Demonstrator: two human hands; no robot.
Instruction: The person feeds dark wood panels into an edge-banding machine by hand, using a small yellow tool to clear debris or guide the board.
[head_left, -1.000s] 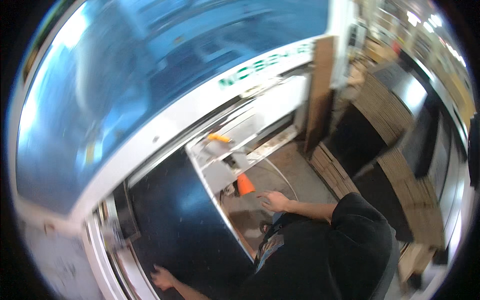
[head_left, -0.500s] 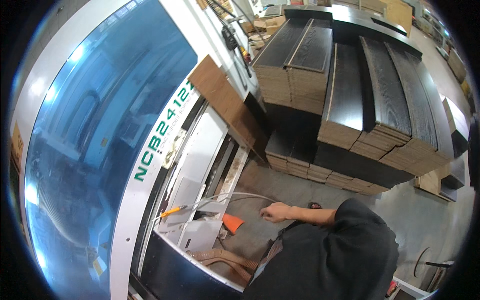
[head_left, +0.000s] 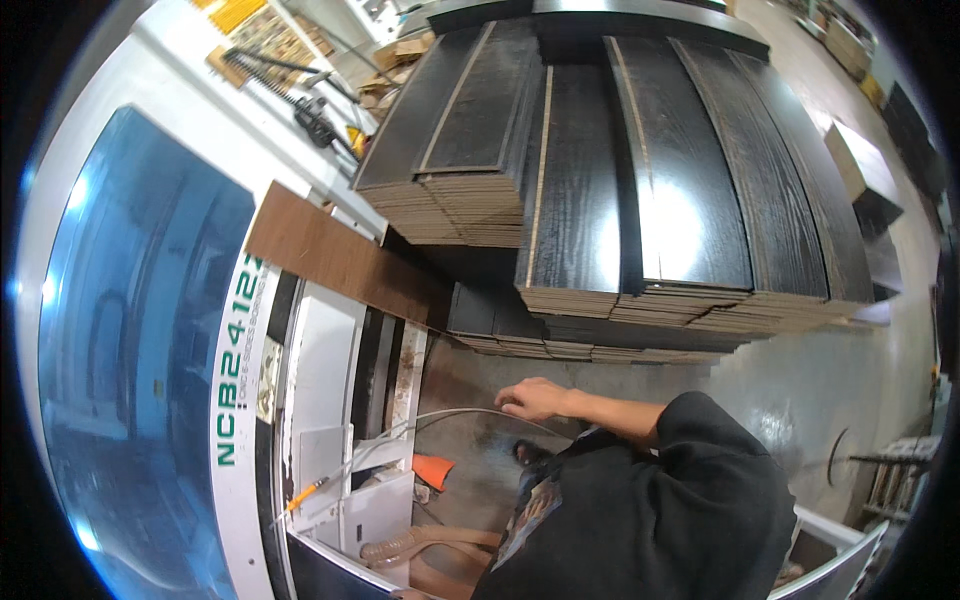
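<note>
My right hand [head_left: 535, 398] reaches out from a black sleeve [head_left: 690, 425], over the floor between the machine and the stacked boards. Its fingers are loosely bent, and I see nothing held in them. A thin grey hose [head_left: 455, 411] passes beside or under the fingertips; whether they touch it, I cannot tell. This hose runs left to a yellow-orange piece [head_left: 305, 495] lying against the white machine [head_left: 325, 345]. My left hand does not show clearly; a skin-coloured shape at the lower edge cannot be made out.
Black-faced boards [head_left: 575, 210] are piled in tall stacks ahead. A brown wooden panel [head_left: 345, 260] leans between machine and stacks. The machine has a blue window [head_left: 140, 300]. Below are an orange scoop-like piece [head_left: 432, 472] and a beige ribbed hose [head_left: 400, 545].
The view has swung right, so the machine and stacks sit further left in it. My right hand stays stretched out near the grey hose, its fingers still loosely bent.
</note>
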